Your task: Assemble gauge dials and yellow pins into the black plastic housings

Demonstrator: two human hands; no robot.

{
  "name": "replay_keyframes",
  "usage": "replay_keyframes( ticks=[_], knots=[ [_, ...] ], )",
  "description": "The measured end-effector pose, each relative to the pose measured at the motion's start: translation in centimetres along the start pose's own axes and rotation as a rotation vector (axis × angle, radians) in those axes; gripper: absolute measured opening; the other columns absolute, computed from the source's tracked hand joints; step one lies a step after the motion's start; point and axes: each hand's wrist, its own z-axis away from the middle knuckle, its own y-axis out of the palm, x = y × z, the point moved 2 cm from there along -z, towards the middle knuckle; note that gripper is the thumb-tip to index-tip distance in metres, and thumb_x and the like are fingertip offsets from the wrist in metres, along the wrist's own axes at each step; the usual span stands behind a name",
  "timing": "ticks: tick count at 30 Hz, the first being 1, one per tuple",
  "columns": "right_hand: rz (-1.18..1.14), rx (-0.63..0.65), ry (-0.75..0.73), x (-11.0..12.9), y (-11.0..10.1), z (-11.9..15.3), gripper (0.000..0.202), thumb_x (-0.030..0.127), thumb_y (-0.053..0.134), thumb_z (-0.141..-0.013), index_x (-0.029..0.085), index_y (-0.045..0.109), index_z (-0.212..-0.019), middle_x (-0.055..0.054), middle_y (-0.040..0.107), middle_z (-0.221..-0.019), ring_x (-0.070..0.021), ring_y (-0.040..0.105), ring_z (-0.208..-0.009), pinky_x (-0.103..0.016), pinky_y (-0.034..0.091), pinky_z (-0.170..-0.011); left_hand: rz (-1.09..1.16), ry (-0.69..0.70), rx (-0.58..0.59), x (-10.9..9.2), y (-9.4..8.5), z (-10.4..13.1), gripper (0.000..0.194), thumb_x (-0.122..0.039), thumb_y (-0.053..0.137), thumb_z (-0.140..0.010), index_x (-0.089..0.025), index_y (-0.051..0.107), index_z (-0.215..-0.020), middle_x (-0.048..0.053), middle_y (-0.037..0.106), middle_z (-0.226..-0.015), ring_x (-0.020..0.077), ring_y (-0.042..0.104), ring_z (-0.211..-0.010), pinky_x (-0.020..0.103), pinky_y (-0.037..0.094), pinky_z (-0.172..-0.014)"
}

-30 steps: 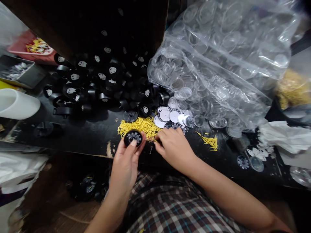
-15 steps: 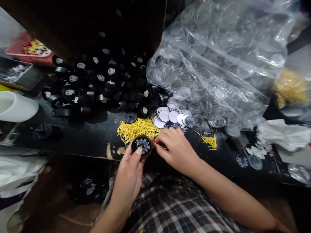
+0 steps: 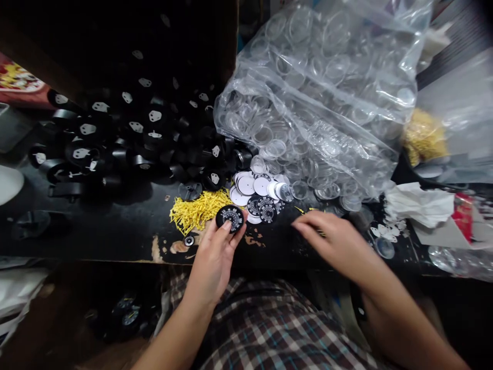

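Note:
In my left hand [image 3: 215, 246] is a round black dial gauge [image 3: 230, 219] with white numbers on its face, tilted up, my thumb lying on the face. Farther right, my right hand [image 3: 331, 239] is low over the table, covering part of a small group of yellow pointers [image 3: 301, 209]. Its fingers are drawn together; whether something small is between them is hidden. Behind the gauge lies a heap of yellow pointers [image 3: 200, 208]. Black printed dial discs [image 3: 266, 209] and white discs [image 3: 245, 185] are spread to the gauge's right.
Many black round housings [image 3: 127, 149] with white tabs crowd the back left. A clear plastic bag [image 3: 308, 103] spills transparent covers at the back right. Crumpled white paper [image 3: 418, 203] lies at the right. A small dark ring [image 3: 188, 240] sits near the table's front edge.
My right hand has moved right, away from the gauge, to the small group of yellow pointers. My left hand still holds the gauge. The view has turned rightward.

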Motion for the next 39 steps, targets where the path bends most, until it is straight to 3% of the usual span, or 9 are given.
replay_keyframes(
  ticks=[2, 5, 10, 15, 20, 24, 27, 32, 39],
  knots=[
    [-0.060, 0.062, -0.135, 3.1, 2.1, -1.5, 0.023, 0.024, 0.044, -0.096, 0.020, 0.063, -0.109, -0.005, 0.066, -0.102, -0.0182, 0.060, -0.094, -0.032, 0.043, -0.082, -0.030, -0.015, -0.032, 0.0, -0.3, -0.2, 0.023, -0.025, 0.063, -0.085, -0.016, 0.064, -0.106, 0.011, 0.067, -0.115, 0.0263, 0.056, -0.117, 0.040, 0.043, -0.102],
    [0.136, 0.057, -0.172, 6.5, 4.8, -3.6, 0.035, 0.020, 0.045, -0.094, 0.015, 0.053, -0.128, -0.010, 0.063, -0.104, -0.0233, 0.057, -0.094, -0.038, 0.042, -0.080, -0.044, 0.031, -0.101, -0.4, -1.0, -0.5, 0.023, -0.024, 0.064, -0.084, -0.017, 0.064, -0.106, 0.010, 0.067, -0.115, 0.0250, 0.056, -0.118, 0.039, 0.043, -0.102],
    [0.301, 0.025, -0.252, 9.0, 6.8, -5.2, 0.038, 0.022, 0.045, -0.093, 0.012, 0.051, -0.129, -0.011, 0.060, -0.103, -0.0261, 0.054, -0.090, -0.041, 0.039, -0.075, -0.074, 0.181, -0.122, -2.2, -2.5, -0.6, 0.020, -0.024, 0.061, -0.087, -0.021, 0.065, -0.106, 0.007, 0.068, -0.113, 0.0235, 0.056, -0.118, 0.040, 0.039, -0.105],
    [0.180, 0.005, -0.263, 8.4, 6.5, -5.4, 0.028, 0.022, 0.045, -0.095, 0.019, 0.058, -0.118, -0.008, 0.060, -0.102, -0.0229, 0.053, -0.094, -0.037, 0.034, -0.077, -0.127, 0.200, -0.155, -3.4, -3.5, 0.6, 0.022, -0.027, 0.060, -0.087, -0.022, 0.066, -0.108, 0.006, 0.069, -0.112, 0.0255, 0.058, -0.113, 0.040, 0.040, -0.104],
    [0.134, -0.037, -0.262, 7.8, 6.3, -6.1, 0.020, 0.018, 0.045, -0.094, 0.018, 0.063, -0.103, -0.006, 0.063, -0.094, -0.0210, 0.054, -0.092, -0.035, 0.031, -0.078, -0.207, 0.210, -0.224, -3.4, -4.4, 1.8, 0.022, -0.027, 0.062, -0.085, -0.022, 0.065, -0.107, 0.007, 0.067, -0.111, 0.0240, 0.060, -0.107, 0.035, 0.048, -0.094],
    [0.257, -0.058, -0.290, 8.8, 6.5, -7.7, 0.015, 0.018, 0.048, -0.093, 0.017, 0.062, -0.097, -0.007, 0.063, -0.093, -0.0231, 0.054, -0.090, -0.035, 0.029, -0.076, -0.200, 0.254, -0.234, -3.3, -4.9, 2.1, 0.016, -0.021, 0.064, -0.084, -0.021, 0.066, -0.099, 0.005, 0.067, -0.107, 0.0208, 0.060, -0.106, 0.031, 0.052, -0.090],
    [0.354, -0.055, -0.328, 9.2, 6.6, -8.6, 0.013, 0.019, 0.049, -0.092, 0.016, 0.060, -0.089, -0.007, 0.062, -0.090, -0.0244, 0.054, -0.086, -0.036, 0.028, -0.074, -0.180, 0.210, -0.229, -3.1, -5.1, 2.3, 0.018, -0.020, 0.065, -0.083, -0.019, 0.065, -0.101, 0.006, 0.068, -0.107, 0.0203, 0.062, -0.102, 0.032, 0.053, -0.089],
    [0.339, -0.051, -0.319, 9.0, 6.6, -8.7, 0.013, 0.022, 0.051, -0.089, 0.015, 0.059, -0.082, -0.007, 0.063, -0.086, -0.0236, 0.055, -0.083, -0.035, 0.028, -0.074, -0.101, 0.144, -0.254, -2.3, -4.5, 2.6, 0.021, -0.023, 0.066, -0.083, -0.018, 0.064, -0.103, 0.007, 0.069, -0.108, 0.0219, 0.062, -0.105, 0.035, 0.049, -0.095],
    [0.037, -0.041, -0.258, 9.1, 5.9, -7.5, 0.010, 0.022, 0.056, -0.085, 0.016, 0.056, -0.078, -0.001, 0.061, -0.080, -0.0169, 0.054, -0.079, -0.032, 0.029, -0.072, -0.026, 0.191, -0.166, -1.7, -2.7, 1.9, 0.025, -0.024, 0.061, -0.088, -0.018, 0.061, -0.112, 0.008, 0.066, -0.116, 0.0238, 0.054, -0.119, 0.039, 0.039, -0.106]
  ],
)
